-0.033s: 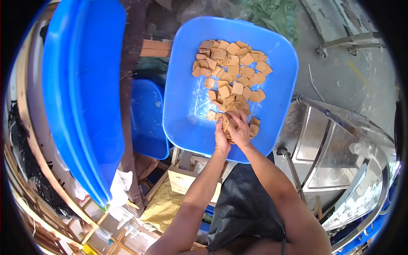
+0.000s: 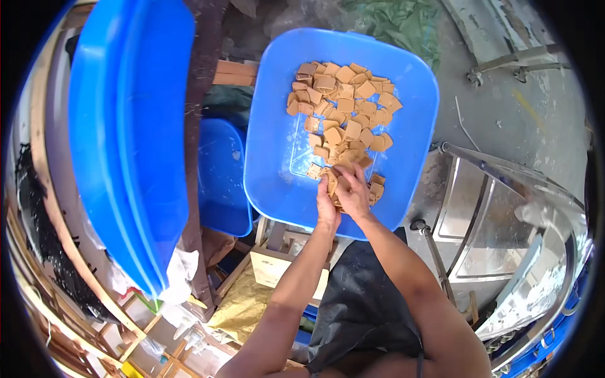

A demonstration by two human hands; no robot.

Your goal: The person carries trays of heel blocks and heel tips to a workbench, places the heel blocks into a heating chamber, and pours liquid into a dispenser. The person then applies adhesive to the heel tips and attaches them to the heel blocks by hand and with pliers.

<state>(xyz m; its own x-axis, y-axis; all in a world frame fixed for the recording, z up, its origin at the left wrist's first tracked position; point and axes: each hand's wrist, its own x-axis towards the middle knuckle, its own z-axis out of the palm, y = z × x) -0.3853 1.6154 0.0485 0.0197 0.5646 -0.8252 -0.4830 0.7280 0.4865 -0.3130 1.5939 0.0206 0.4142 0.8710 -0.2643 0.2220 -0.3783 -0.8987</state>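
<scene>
A large blue plastic tub [image 2: 277,189] holds many small flat tan pieces [image 2: 345,105], squarish with rounded corners. Some show small holes or marks. At the near end of the pile, my left hand [image 2: 326,206] curls round a few tan pieces [image 2: 332,184], its thumb along their left side. My right hand [image 2: 355,196] sits close beside it, fingers bent over the same cluster from the right. Its fingertips reach the pieces just beyond. How many pieces each hand grips is hidden by the fingers.
Stacked blue tubs [image 2: 129,138] stand on edge at the left, with another blue tub [image 2: 220,179] lower beside the main one. A wheeled metal frame with panels [image 2: 482,220] is on the right. Gold sheeting [image 2: 242,309] and a wooden box [image 2: 271,268] lie below left.
The whole view has shifted slightly. Both hands stay at the near end of the pile, and a few tan pieces just beyond the fingers sit a little differently.
</scene>
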